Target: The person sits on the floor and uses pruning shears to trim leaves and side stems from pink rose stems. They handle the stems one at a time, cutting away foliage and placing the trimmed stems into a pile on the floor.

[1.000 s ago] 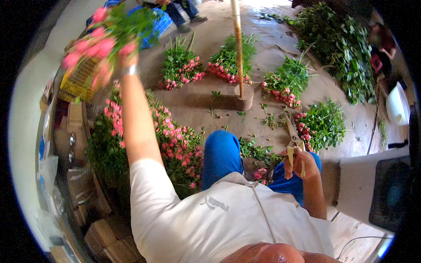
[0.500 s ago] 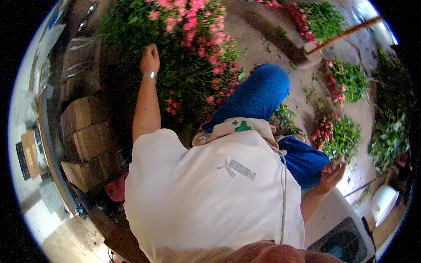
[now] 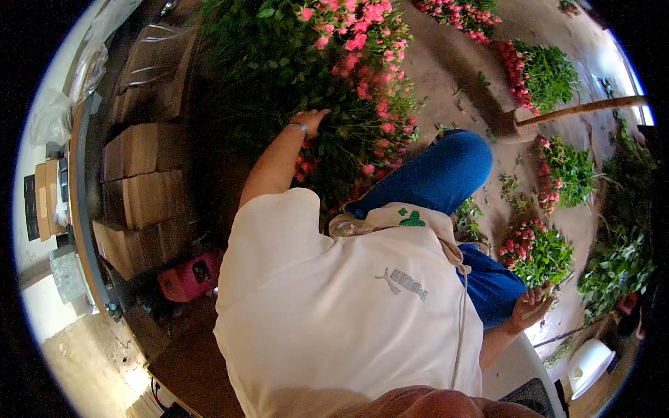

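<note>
Stacked cardboard boxes (image 3: 143, 152) at left; pink object (image 3: 182, 280) near them; white basin (image 3: 592, 364) lower right.

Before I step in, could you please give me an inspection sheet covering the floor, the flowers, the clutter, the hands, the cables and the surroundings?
Surface: brown floor, with leafy clippings scattered over it.
Flowers: large heap of pink flowers ahead and to the left; smaller flower bunches lie to the right.
Clutter: stacked brown cardboard at the left, near a red object I cannot identify.
Left hand: fingers extended, at the heap's green stems.
Right hand: appears curled around a slim tool; details unclear.
Cables: thin dark cord at the lower left.
Surroundings: wooden pole in a round base, white basin, pile of green foliage at the right.
</note>
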`<state>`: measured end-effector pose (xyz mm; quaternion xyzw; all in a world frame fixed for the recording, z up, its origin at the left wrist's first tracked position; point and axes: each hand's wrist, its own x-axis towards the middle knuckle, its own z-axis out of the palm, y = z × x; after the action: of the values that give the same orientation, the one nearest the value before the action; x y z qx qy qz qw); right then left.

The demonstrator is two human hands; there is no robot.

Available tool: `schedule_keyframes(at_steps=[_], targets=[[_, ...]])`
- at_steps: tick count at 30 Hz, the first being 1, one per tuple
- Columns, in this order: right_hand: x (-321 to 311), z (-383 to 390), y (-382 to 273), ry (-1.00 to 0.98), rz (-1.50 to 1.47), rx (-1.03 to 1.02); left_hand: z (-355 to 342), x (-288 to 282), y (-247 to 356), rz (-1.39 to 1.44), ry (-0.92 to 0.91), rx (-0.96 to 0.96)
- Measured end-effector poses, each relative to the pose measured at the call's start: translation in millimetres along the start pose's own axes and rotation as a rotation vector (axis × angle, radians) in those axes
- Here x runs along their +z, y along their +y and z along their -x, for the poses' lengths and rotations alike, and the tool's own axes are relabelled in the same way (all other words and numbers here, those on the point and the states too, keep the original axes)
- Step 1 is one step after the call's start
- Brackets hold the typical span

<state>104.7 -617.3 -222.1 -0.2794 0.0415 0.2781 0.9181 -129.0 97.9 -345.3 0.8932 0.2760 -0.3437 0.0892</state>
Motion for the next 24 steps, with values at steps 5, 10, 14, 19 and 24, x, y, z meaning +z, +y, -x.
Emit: schedule_keyframes(at_steps=[5,10,14,19,24], targets=[[0.7,-2.0,-2.0,-0.090,0.019,0.028,14.0,-54.0,-40.9,0.009,0.249,0.109],[3.0,-4.1,3.0,-0.059,0.024,-0.040,117.1,-224.8,-7.9,0.247,0.928,0.163],[5.0,-2.7,3.8,0.036,0.083,-0.076,191.8,-358.2,50.4,0.170,1.331,0.223],[7.1,7.1,6.6,0.018,0.050,-0.155,218.0,-474.2,144.0,1.018,1.167,0.779],[5.8,18.3,8.5,-0.014,-0.053,-0.221,167.4,-522.2,243.6,1.388,0.870,1.187]])
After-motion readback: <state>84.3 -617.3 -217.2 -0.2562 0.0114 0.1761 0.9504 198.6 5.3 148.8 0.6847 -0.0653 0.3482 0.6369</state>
